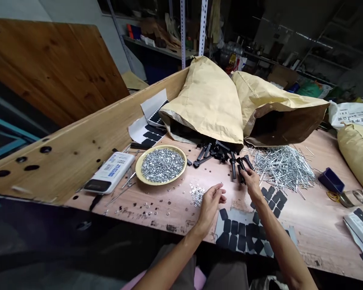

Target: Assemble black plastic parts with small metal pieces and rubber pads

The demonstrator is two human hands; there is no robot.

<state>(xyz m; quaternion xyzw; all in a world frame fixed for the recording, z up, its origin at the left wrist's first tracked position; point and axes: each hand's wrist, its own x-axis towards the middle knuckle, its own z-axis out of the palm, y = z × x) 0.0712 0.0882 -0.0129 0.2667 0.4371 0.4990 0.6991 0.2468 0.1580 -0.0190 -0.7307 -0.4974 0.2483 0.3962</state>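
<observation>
Right hand (249, 181), mine: grasping one black plastic piece (241, 176), on the bench (316, 213), two o'clock from my left hand (211, 200). Left hand: fingers curled; I cannot tell whether it grips anything. Loose washers (196, 195): its nine o'clock. Bowl (138, 167) of washers: its ten. Metal pins (286, 167), one pile: right hand's two o'clock.

Heaped washers (162, 166) and metal rods (286, 167) show a workshop.
</observation>
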